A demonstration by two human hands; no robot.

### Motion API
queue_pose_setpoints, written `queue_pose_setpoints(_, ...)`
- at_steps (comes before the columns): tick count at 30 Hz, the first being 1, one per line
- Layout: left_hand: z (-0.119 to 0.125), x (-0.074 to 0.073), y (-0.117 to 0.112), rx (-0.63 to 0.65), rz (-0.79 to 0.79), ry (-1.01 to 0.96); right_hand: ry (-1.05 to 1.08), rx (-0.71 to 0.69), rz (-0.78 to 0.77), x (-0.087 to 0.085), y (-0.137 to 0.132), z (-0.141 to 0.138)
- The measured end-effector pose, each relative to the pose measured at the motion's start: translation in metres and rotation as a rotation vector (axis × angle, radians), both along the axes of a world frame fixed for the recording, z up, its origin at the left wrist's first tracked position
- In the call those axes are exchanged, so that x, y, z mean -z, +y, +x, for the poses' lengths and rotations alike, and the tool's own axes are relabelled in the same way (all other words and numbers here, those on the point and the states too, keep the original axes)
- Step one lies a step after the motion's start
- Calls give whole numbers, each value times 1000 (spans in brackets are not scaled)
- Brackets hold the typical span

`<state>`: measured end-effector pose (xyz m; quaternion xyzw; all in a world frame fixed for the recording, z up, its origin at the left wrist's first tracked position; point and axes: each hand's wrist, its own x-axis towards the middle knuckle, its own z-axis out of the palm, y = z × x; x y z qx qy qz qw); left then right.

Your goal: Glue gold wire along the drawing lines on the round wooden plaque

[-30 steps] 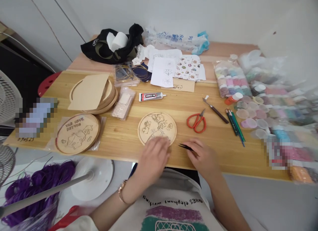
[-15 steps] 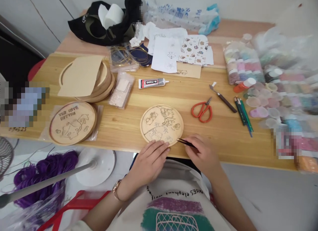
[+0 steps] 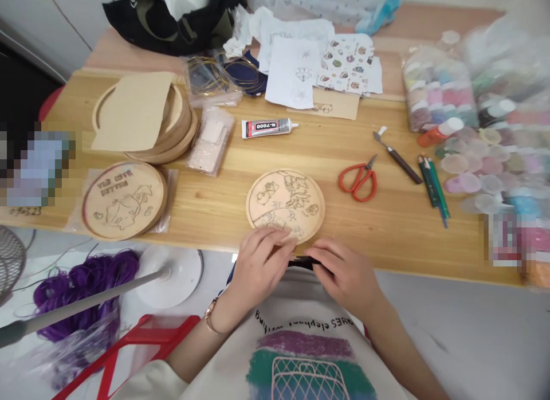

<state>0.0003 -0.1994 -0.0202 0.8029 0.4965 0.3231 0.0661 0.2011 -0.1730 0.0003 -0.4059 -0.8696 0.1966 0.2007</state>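
Note:
A round wooden plaque (image 3: 296, 196) with dark line drawings lies near the table's front edge. My left hand (image 3: 260, 268) is at its near rim, fingers bent, their tips over the plaque's lower edge and close to the tweezers. What those fingers pinch, if anything, is hidden. My right hand (image 3: 346, 271) is closed around dark tweezers (image 3: 307, 261), which point left, just off the near side of the plaque. Red-handled scissors (image 3: 358, 180) lie to the right of the plaque. A tube of glue (image 3: 269, 128) is behind it.
At the left are another drawn plaque (image 3: 124, 202) and a stack of round wooden boards (image 3: 184, 133) under brown paper. Right of the scissors lie a palette knife (image 3: 397, 158) and pencils (image 3: 432, 185). Small paint pots (image 3: 468, 159) and bottles crowd the right. Printed papers (image 3: 290, 73) lie behind.
The tweezers have drawn back from the plaque's edge toward my body and swung flatter. My left fingers have bent and slid nearer the rim. The view has shifted slightly.

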Motion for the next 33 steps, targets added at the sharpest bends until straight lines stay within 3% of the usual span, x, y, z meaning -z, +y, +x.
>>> queue_pose_setpoints(16,1,-6,0,60,-51,-132,27,76,-59,5,-3,3)
queue_pose_setpoints(25,7,-10,-1,63,-79,-251,264,67,-183,-1,-6,-5)
queue_pose_setpoints(33,12,-11,0,43,-70,-307,400,127,-203,0,-8,-11)
